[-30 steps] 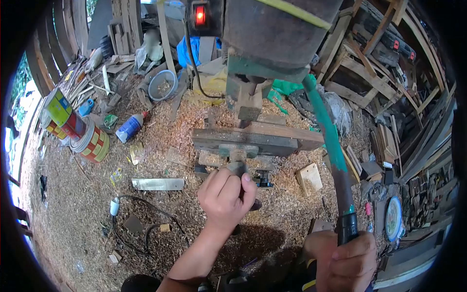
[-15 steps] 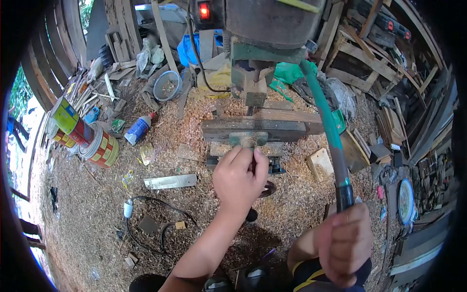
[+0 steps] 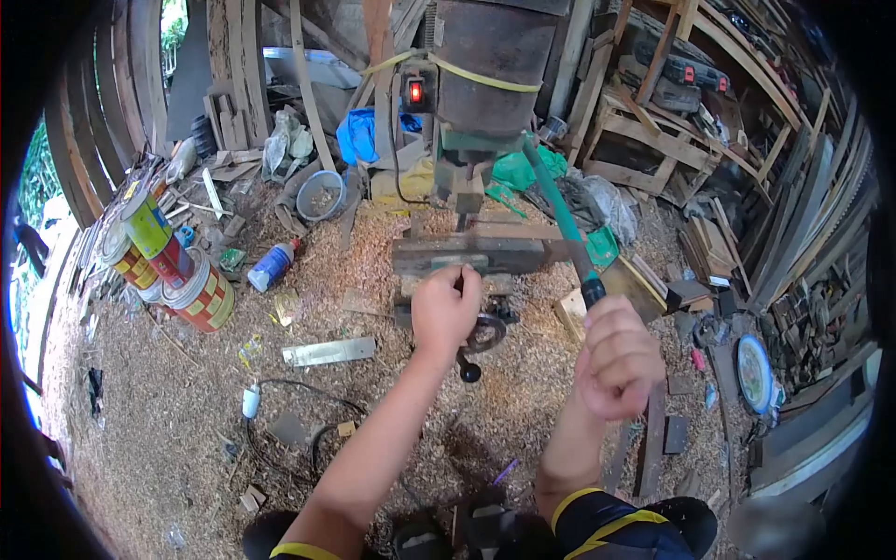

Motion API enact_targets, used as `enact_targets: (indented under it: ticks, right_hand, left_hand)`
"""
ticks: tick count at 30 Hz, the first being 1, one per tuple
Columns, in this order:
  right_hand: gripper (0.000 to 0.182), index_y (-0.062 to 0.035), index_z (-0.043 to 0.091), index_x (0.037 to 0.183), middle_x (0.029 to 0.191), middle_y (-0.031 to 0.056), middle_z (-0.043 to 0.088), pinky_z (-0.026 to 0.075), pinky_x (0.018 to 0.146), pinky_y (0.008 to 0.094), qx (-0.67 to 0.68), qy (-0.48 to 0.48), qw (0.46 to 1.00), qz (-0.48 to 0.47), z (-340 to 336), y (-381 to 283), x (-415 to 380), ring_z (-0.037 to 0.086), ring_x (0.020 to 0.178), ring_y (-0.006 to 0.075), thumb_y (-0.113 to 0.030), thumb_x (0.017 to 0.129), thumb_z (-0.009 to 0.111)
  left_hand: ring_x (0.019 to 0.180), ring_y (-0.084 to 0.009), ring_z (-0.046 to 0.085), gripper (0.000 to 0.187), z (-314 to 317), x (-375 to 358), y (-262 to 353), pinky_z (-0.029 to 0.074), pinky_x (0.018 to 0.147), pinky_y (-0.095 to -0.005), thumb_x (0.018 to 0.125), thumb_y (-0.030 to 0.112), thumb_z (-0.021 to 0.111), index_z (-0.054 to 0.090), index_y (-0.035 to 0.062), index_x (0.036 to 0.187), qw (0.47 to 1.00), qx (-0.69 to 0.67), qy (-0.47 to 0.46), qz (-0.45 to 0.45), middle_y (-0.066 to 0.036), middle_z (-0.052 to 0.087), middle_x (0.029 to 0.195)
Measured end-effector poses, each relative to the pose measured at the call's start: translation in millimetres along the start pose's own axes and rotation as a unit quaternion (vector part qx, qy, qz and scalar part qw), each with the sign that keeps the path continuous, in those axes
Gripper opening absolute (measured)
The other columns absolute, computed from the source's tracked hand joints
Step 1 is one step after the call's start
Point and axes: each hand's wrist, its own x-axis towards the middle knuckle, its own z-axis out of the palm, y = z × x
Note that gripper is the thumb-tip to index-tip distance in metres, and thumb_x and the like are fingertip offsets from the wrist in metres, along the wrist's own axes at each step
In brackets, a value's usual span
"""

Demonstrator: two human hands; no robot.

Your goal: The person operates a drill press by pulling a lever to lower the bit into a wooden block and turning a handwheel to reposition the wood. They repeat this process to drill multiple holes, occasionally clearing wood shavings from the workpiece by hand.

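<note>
My right hand [image 3: 621, 359] is wrapped round the black grip of a long green lever [image 3: 560, 205]. This lever joins the side of a dark upright drilling machine [image 3: 490, 70], whose switch [image 3: 416, 91] glows red. Below the machine's bit [image 3: 462, 222], a dark wooden beam [image 3: 532, 257] lies crosswise at the clamp. My left hand [image 3: 446, 313] is closed at the front of the clamp, close to the beam. Its curled fingers hide what they hold, if anything. Just right of that hand is a round handwheel [image 3: 487, 334] with a black knob [image 3: 469, 371].
Wood shavings cover the floor. Paint cans [image 3: 149, 229] and a bucket [image 3: 201, 294] stand at left, near a blue bottle [image 3: 273, 268]. A metal strip [image 3: 329, 352] and a black cable [image 3: 313, 385] lie closer. Wood scraps [image 3: 714, 247] pile up at right.
My right hand has moved forward and up with the lever, away from my body. The view has tilted up, showing more of the machine. My left hand stays at the clamp.
</note>
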Motion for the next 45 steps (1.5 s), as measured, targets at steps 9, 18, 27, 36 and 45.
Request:
enact_targets:
  ticks: [9, 18, 27, 36, 45]
  right_hand:
    - [0.052, -0.0094, 0.039, 0.047, 0.046, 0.0034, 0.042, 0.043, 0.062, 0.0393, 0.039, -0.014, 0.999, 0.019, 2.2, -5.8, 37.4, 0.043, 0.046, 0.0210, -0.023, 0.096, 0.050]
    - [0.036, -0.0016, 0.056, 0.089, 0.084, 0.0119, 0.059, 0.041, 0.072, 0.0360, 0.206, -0.049, 0.977, 0.036, 7.8, 41.7, 182.8, 0.054, 0.076, 0.0212, -0.030, 0.105, 0.041]
    - [0.078, -0.0077, -0.008, 0.167, 0.176, 0.0093, -0.012, -0.012, 0.127, 0.0404, 0.061, -0.054, 0.986, 0.144, 32.8, 95.8, 237.1, -0.016, 0.161, 0.0243, -0.047, 0.112, 0.031]
    - [0.064, 0.0026, 0.034, 0.158, 0.162, 0.0216, 0.039, 0.023, 0.127, 0.0418, -0.070, 0.007, 0.962, 0.263, 26.0, 91.5, 64.9, 0.035, 0.153, 0.0314, -0.042, 0.113, 0.031]
    - [0.056, 0.0020, 0.041, 0.153, 0.156, 0.0206, 0.043, 0.023, 0.125, 0.0430, -0.203, 0.062, 0.879, 0.426, 24.9, 54.3, -152.9, 0.036, 0.149, 0.0331, -0.036, 0.112, 0.034]
  left_hand:
    - [0.072, -0.0446, 0.065, 0.036, -2.2, 1.0, 0.3, 0.052, 0.068, -0.0511, 0.095, 0.027, 0.060, 0.068, -0.0027, 0.076, 0.999, 0.015, -0.038, -0.021, -0.026, 0.066, 0.075]
    - [0.069, -0.0469, 0.065, 0.037, -2.5, -0.4, 1.8, 0.052, 0.065, -0.0515, 0.094, 0.029, 0.062, 0.068, -0.0026, 0.077, 0.999, 0.012, -0.032, -0.035, -0.026, 0.063, 0.072]
    - [0.050, -0.0321, 0.059, 0.045, -5.0, 2.4, -2.1, 0.045, 0.054, -0.0437, 0.099, 0.035, 0.061, 0.066, -0.0033, 0.076, 0.996, -0.031, -0.070, -0.049, -0.020, 0.057, 0.059]
    - [0.060, -0.0400, 0.065, 0.042, 2.2, 2.3, -9.9, 0.048, 0.058, -0.0451, 0.097, 0.032, 0.062, 0.068, -0.0036, 0.078, 0.999, -0.001, 0.002, -0.046, -0.025, 0.060, 0.064]
    - [0.068, -0.0311, 0.059, 0.044, 6.9, 3.6, -64.8, 0.049, 0.072, -0.0402, 0.109, 0.036, 0.049, 0.067, -0.0018, 0.094, 0.977, -0.167, -0.103, -0.086, -0.019, 0.062, 0.075]
